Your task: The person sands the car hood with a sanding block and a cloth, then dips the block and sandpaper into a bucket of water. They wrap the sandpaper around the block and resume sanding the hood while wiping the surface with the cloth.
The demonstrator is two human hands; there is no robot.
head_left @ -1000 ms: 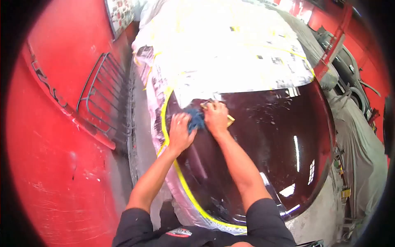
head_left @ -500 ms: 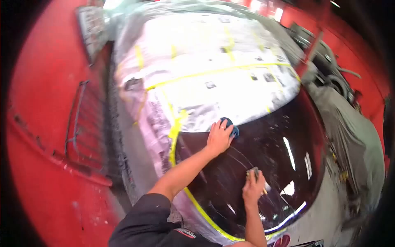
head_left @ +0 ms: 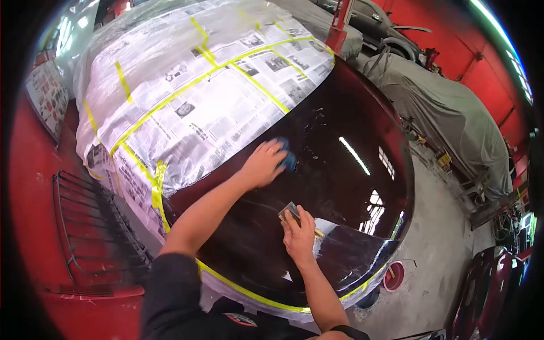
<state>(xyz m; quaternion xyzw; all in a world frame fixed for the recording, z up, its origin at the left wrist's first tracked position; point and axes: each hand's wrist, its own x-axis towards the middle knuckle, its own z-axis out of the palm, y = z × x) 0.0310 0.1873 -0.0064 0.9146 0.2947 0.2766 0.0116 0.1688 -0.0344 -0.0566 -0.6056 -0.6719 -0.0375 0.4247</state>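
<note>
A glossy dark maroon car hood point(head_left: 345, 187) fills the middle of the head view, wet in patches. My left hand point(head_left: 263, 164) presses a dark blue cloth point(head_left: 289, 162) to the hood near the papered edge; the fingers look slightly blurred. Closer to me, my right hand point(head_left: 298, 235) grips a sanding block point(head_left: 290, 211) flat on the surface, its grey end showing past the fingers. Most of the block lies hidden under that hand. Beside it is a pale, dull or reflecting patch on the paint.
Newspaper point(head_left: 218, 107) held by yellow tape point(head_left: 187, 97) covers the car beyond the hood. A pinkish bucket point(head_left: 395, 276) stands on the floor at the front right. To the right sits a vehicle under a grey cover point(head_left: 442, 102). A metal rack point(head_left: 90, 226) leans at left.
My view has turned toward the right, bringing the bucket into sight. The cloth under my left hand is now farther from the paper edge. My right hand still grips the block.
</note>
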